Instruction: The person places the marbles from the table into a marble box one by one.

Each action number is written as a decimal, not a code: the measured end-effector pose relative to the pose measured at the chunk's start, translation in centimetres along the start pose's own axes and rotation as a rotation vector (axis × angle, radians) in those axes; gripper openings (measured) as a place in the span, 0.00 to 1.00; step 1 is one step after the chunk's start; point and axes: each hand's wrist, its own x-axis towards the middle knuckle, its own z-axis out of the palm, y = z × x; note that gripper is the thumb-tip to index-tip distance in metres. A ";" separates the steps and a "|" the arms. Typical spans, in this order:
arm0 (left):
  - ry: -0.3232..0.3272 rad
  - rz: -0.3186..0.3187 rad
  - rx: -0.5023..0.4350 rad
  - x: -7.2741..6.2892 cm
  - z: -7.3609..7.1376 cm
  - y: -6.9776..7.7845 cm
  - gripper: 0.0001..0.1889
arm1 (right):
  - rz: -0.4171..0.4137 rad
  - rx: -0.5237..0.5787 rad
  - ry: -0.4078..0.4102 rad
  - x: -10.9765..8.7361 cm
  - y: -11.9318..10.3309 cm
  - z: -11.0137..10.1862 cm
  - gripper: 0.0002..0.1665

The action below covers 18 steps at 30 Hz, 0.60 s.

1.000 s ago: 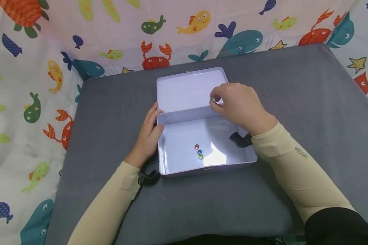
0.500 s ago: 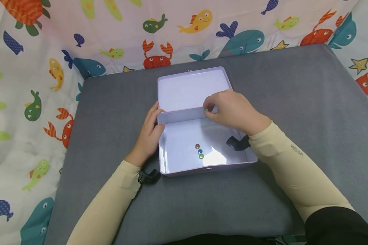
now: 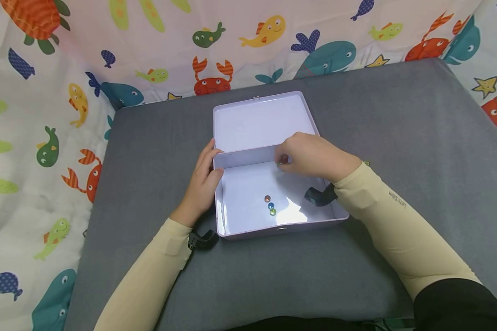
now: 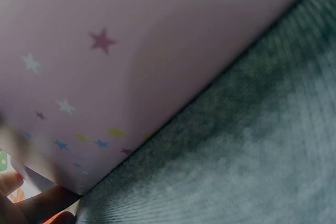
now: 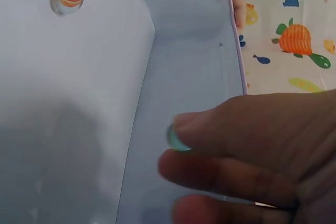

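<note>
A pale lilac hinged box [image 3: 248, 184] stands on the grey table with its lid [image 3: 261, 122] folded back. My right hand [image 3: 310, 156] reaches over its back wall and pinches a greenish glass marble [image 5: 177, 139] between thumb and fingers, above the box floor. On that floor lie an orange-striped marble [image 3: 267, 198], a blue marble [image 3: 271, 206] and a green marble [image 3: 273, 212], close together. My left hand [image 3: 200, 184] holds the box at its back left corner, thumb at the side rim and a fingertip at the hinge edge.
Another yellow-green marble [image 3: 366, 162] shows on the table just past my right forearm. A fabric backdrop [image 3: 165, 41] printed with sea animals borders the back and left. The star-printed outer side [image 4: 102, 40] of the box fills much of the left wrist view.
My right hand has moved left and down from over the lid to the box's inner back wall, still pinching the marble. The left hand and the marbles in the box stay put.
</note>
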 end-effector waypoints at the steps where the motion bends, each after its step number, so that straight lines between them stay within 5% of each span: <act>1: 0.001 0.002 0.000 0.0 0.0 0.0 0.22 | -0.004 0.002 -0.012 0.0 0.1 0.1 0.07; 18: -0.003 0.002 -0.011 0.0 0.0 -0.1 0.21 | 0.036 0.024 -0.103 0.2 0.9 0.6 0.06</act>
